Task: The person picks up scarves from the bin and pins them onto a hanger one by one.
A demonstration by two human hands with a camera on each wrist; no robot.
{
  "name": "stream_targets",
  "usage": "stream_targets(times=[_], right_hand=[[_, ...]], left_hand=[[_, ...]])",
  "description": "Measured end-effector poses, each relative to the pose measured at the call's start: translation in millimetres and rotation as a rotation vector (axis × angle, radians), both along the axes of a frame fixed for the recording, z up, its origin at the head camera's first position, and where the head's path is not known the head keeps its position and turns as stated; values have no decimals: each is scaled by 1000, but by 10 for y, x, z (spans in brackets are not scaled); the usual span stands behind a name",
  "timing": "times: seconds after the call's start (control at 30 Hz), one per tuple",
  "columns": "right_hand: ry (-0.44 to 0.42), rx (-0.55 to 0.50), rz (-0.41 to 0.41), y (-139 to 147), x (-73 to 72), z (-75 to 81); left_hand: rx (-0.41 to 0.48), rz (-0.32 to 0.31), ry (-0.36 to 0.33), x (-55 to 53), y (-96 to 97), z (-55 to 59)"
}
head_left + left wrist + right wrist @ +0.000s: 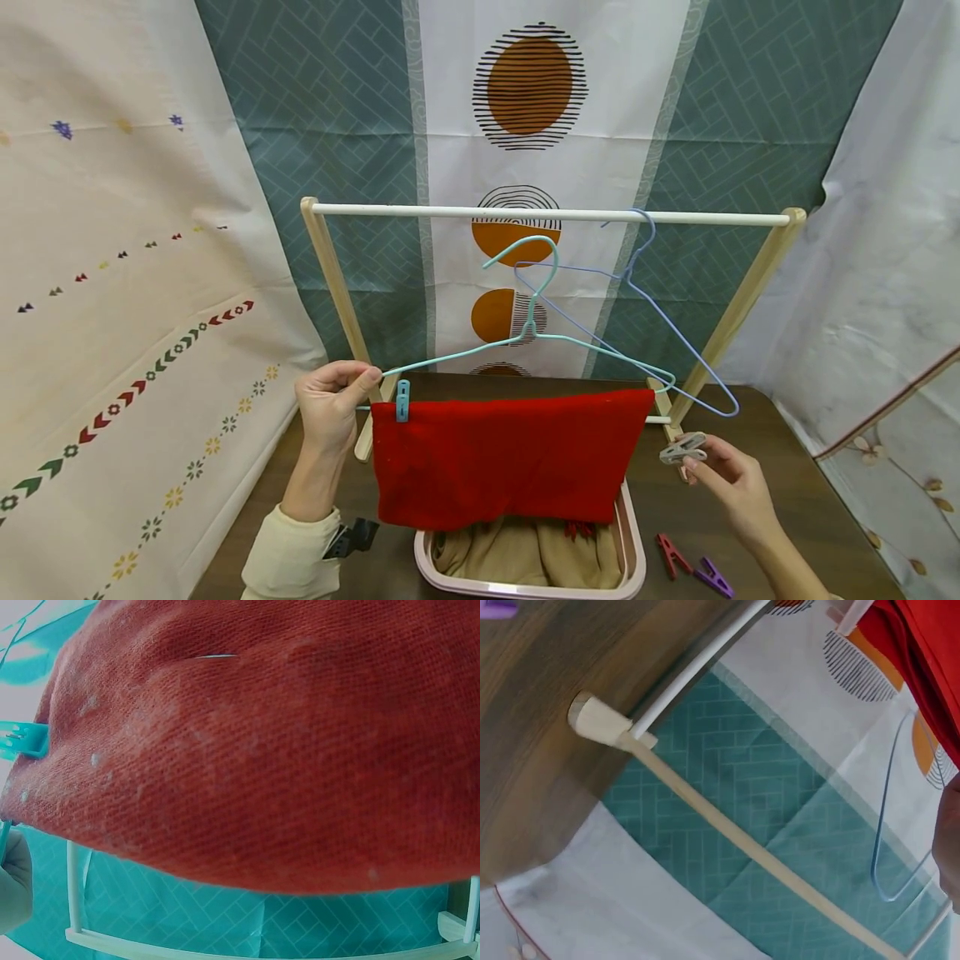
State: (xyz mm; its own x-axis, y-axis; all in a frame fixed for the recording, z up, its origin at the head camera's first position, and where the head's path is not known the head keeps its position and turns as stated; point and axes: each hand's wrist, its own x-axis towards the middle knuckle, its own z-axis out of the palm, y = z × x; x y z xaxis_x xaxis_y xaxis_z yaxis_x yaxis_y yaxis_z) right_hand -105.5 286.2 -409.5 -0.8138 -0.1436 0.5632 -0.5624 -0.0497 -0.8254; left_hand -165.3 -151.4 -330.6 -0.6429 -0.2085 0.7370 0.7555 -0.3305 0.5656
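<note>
My left hand pinches the left end of a mint-green hanger, held up in front of the rack. Draped over the hanger's lower bar is a red cloth. Near its left edge a blue clothespin clips the cloth to the bar; no clip shows at the right edge. Between thumb and fingers my right hand holds a grey clothespin, to the right of the cloth and apart from it. The left wrist view is mostly filled by the red fabric.
Behind stands a wooden rack with a white rail, where a blue hanger hangs askew. Below the cloth, a pink basket contains khaki fabric. A red clothespin and a purple clothespin lie on the brown table to its right.
</note>
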Motion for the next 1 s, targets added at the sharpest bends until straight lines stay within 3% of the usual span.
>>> stream_targets(times=[0.2,0.3,0.43,0.7,0.83,1.0], right_hand=[[-17,-228,176,-73,-61,12],[-33,-269,184,-119,-77,8],[-35,-193,80,-167,-82,48],[11,-10,-80,-187,-131,304],[57,54,-140,-188,-155,407],[94,129,-160,-212,-185,492]], left_hand=[[0,-5,-3,-4,-5,6],[-2,-5,-1,-2,-6,3],[-7,-1,-2,-1,-7,0],[-24,-7,0,-2,-9,6],[-24,-52,6,-1,-9,18],[-38,-115,-34,10,-23,14]])
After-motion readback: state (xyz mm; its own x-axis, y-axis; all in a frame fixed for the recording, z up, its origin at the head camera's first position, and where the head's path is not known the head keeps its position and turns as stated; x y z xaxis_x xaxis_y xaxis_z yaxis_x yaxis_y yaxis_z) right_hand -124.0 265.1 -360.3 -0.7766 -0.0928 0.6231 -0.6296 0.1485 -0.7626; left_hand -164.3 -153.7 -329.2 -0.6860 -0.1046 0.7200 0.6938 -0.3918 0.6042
